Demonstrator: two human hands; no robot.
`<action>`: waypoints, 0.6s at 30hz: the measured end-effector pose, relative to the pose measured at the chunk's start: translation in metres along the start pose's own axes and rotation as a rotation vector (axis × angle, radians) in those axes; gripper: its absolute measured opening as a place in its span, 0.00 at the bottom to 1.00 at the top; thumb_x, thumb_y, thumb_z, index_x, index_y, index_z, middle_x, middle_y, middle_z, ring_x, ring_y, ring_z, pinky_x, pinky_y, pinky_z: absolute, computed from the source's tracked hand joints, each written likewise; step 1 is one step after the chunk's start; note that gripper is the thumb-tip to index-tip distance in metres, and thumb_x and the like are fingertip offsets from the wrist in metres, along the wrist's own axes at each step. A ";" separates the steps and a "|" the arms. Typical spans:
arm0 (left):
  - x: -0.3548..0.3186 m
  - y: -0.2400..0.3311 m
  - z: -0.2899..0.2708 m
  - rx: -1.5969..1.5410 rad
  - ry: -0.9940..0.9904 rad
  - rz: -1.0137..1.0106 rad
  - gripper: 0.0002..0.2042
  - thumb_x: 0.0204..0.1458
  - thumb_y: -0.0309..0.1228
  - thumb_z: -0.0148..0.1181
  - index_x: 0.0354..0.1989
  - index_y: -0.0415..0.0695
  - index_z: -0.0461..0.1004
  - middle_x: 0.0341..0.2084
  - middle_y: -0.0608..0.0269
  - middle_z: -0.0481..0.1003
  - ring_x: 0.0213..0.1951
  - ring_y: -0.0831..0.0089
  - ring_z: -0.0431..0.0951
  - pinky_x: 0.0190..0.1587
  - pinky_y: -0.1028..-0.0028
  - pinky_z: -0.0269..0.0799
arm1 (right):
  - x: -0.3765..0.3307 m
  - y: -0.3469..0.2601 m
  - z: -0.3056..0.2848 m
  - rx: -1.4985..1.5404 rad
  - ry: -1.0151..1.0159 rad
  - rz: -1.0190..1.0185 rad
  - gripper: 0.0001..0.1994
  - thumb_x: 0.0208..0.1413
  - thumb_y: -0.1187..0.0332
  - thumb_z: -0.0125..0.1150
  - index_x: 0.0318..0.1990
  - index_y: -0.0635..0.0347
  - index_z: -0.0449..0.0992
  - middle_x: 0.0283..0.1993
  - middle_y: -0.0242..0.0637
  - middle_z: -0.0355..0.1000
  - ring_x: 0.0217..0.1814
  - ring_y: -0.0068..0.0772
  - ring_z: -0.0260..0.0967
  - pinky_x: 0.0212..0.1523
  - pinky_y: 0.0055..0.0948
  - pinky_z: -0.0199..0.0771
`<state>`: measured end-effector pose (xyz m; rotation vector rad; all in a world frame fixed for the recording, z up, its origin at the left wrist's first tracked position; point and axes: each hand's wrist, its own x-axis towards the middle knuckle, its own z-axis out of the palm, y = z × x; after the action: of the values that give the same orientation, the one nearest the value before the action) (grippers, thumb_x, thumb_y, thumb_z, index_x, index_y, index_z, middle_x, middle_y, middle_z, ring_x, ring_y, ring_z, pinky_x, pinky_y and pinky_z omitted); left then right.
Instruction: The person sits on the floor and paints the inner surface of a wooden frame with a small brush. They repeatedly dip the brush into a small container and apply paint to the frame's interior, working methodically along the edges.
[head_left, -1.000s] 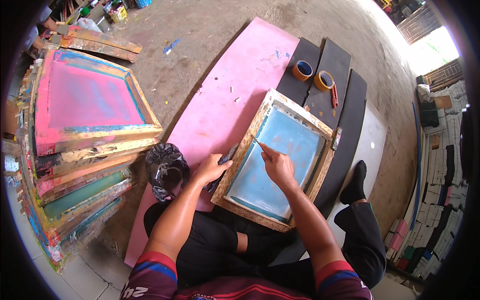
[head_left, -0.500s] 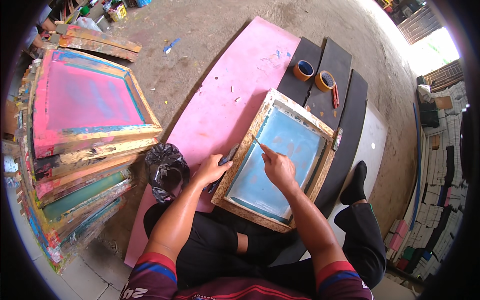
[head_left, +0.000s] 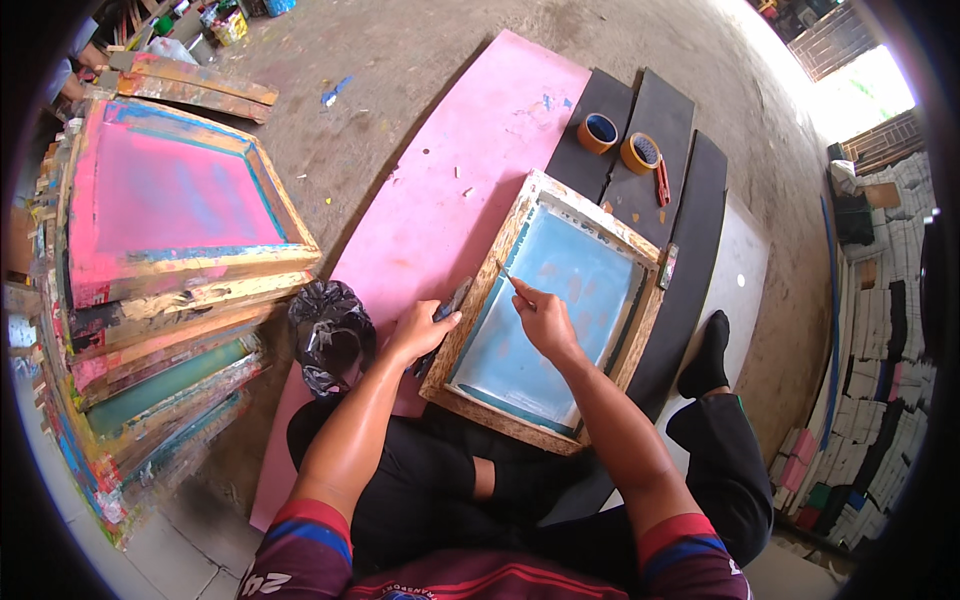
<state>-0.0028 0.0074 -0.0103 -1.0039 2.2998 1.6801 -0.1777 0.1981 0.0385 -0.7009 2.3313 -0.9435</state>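
A wooden-framed screen [head_left: 640, 378] rests tilted across my lap and the boards, its pale blue mesh [head_left: 510, 370] facing up. My right hand [head_left: 547, 325] is over the mesh, fingers closed around a thin, narrow-tipped tool [head_left: 505, 271]. The tip points at the inner side of the left frame bar; whether it touches cannot be made out. Just outside that bar, my left hand [head_left: 418, 332] is closed on a dark grey, elongated object [head_left: 455, 299], partly hidden by the fingers. A crumpled black plastic bag [head_left: 330, 325] lies left of my left forearm.
Pink [head_left: 440, 170] and black boards [head_left: 690, 190] lie on the concrete floor. Two tape rolls [head_left: 597, 133] and a red cutter [head_left: 662, 184] are beyond the screen. Paint-stained frames [head_left: 180, 200] are stacked at left. Another person's arm [head_left: 85, 60] shows at upper left.
The view has shifted slightly, so the screen and boards appear a little higher and further left. Both hands keep their grips; the tool tip stays near the left frame bar.
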 end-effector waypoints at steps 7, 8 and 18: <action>0.000 -0.005 -0.001 -0.013 0.003 -0.010 0.23 0.62 0.47 0.70 0.36 0.33 0.79 0.26 0.44 0.80 0.32 0.58 0.82 0.39 0.55 0.75 | 0.002 0.009 0.000 0.039 -0.078 0.084 0.20 0.72 0.62 0.61 0.69 0.45 0.79 0.57 0.55 0.82 0.60 0.56 0.81 0.60 0.44 0.79; 0.000 -0.002 -0.001 -0.018 -0.003 -0.008 0.23 0.62 0.47 0.70 0.36 0.32 0.79 0.26 0.45 0.80 0.32 0.59 0.82 0.40 0.54 0.75 | 0.008 0.023 0.003 0.156 -0.091 0.113 0.20 0.72 0.63 0.62 0.69 0.46 0.80 0.57 0.52 0.83 0.58 0.49 0.83 0.58 0.41 0.80; -0.003 0.003 -0.005 -0.066 -0.048 -0.044 0.23 0.63 0.46 0.70 0.37 0.33 0.80 0.26 0.50 0.81 0.32 0.67 0.80 0.39 0.58 0.75 | 0.013 0.036 0.009 -0.049 0.036 -0.187 0.23 0.75 0.57 0.59 0.70 0.59 0.77 0.41 0.41 0.86 0.36 0.36 0.84 0.35 0.40 0.80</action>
<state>-0.0012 0.0048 -0.0045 -1.0071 2.1891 1.7543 -0.1912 0.2081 0.0025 -0.9423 2.3579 -0.9892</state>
